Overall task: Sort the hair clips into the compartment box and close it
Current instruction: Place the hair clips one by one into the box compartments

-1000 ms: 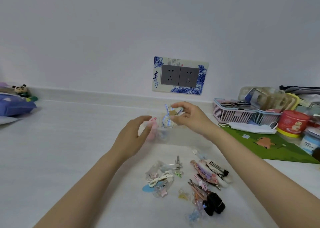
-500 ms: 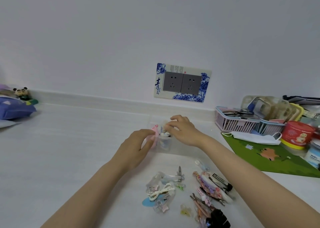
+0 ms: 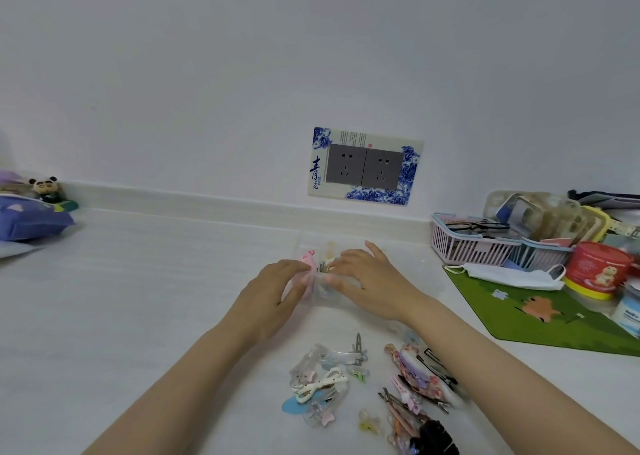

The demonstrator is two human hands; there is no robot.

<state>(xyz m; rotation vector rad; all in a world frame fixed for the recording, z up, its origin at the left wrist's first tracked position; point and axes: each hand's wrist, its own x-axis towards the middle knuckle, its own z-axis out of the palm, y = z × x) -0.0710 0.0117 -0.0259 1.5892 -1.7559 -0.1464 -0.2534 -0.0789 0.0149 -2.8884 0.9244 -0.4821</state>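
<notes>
Our left hand (image 3: pixel 273 292) pinches a pink rounded plastic hair clip (image 3: pixel 307 260) at the left wall of the clear plastic compartment box (image 3: pixel 329 300), which sits on the white tabletop (image 3: pixel 138 281). Our right hand (image 3: pixel 370 281) rests over the box, fingers (image 3: pixel 346 257) spread apart. Two heaps of loose mixed hair clips (image 3: pixel 325 378) lie nearer us.

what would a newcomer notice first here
Two hands meet over a clear compartment box at centre: the left hand pinches a pink clip at its left edge, the right hand lies across it. Loose hair clips lie heaped nearer the camera, and a blue-and-white socket plate marks the wall behind.
</notes>
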